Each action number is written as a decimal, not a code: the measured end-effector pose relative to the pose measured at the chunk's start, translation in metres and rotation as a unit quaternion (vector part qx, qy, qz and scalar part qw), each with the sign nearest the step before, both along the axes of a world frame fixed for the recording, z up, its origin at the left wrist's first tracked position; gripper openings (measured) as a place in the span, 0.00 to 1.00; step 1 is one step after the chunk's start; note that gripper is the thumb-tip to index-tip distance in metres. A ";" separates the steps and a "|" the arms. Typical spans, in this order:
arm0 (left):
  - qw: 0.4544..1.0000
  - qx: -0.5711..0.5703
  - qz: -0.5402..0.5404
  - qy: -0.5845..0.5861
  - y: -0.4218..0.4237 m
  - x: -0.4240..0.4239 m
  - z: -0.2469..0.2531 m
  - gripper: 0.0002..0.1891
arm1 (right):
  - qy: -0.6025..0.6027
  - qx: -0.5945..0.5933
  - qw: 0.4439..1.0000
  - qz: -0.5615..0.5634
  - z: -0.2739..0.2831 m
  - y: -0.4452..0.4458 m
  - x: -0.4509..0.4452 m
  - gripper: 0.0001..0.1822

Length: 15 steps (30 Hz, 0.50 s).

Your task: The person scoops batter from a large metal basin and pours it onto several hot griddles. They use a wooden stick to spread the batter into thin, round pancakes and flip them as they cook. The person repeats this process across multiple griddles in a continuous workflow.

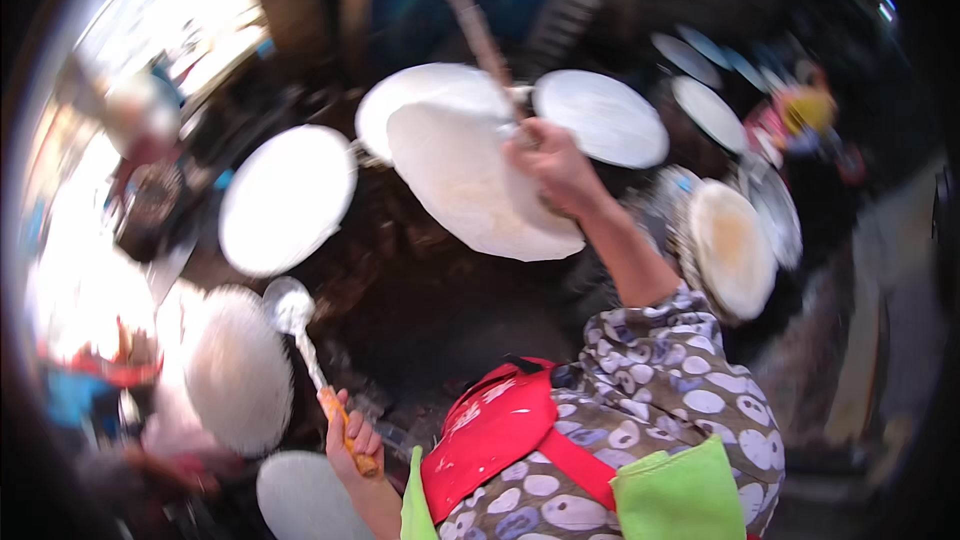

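My left hand (354,441) is closed around the orange handle of a metal ladle (289,306), whose bowl is smeared with white batter. With my right hand (546,157) I grip a long brown stick (465,11) that slants up and away. Under that hand a thin white round sheet (472,187) hangs, partly over a white disc (420,90) behind it. More white round surfaces lie around me, one at the left (289,199) and another beyond my right hand (600,118). Blur hides how the sheet meets the stick.
A stack of browned round flatbreads (731,247) stands at the right. A pale round thing (240,369) is near the ladle, with a greyish disc (307,499) below it. Blurred people are at the left and the upper right. More white discs (709,112) curve along the upper right.
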<state>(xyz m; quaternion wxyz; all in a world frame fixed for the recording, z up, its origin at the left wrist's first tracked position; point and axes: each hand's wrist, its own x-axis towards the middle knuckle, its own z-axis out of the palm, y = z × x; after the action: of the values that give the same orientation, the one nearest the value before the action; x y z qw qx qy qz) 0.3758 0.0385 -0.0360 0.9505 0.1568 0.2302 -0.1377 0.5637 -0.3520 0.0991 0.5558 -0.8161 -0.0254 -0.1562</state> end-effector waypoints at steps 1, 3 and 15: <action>0.999 -0.007 -0.029 -0.015 -0.022 0.010 -0.009 0.19 | -0.002 -0.095 0.995 -0.044 0.005 -0.025 -0.018 0.11; 0.998 -0.010 -0.057 0.000 -0.054 0.018 -0.021 0.19 | 0.011 -0.131 0.987 -0.087 -0.015 -0.070 -0.033 0.11; 0.978 -0.029 -0.206 -0.002 -0.134 0.082 -0.049 0.19 | -0.178 0.185 0.840 -0.478 -0.063 -0.374 -0.187 0.12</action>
<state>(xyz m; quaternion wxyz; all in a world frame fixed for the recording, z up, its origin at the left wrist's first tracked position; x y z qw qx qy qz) 0.4575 -0.0954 -0.0854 0.9065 0.1730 0.1872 -0.3367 0.3762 -0.7260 0.0359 0.5391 -0.5672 0.2986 -0.5464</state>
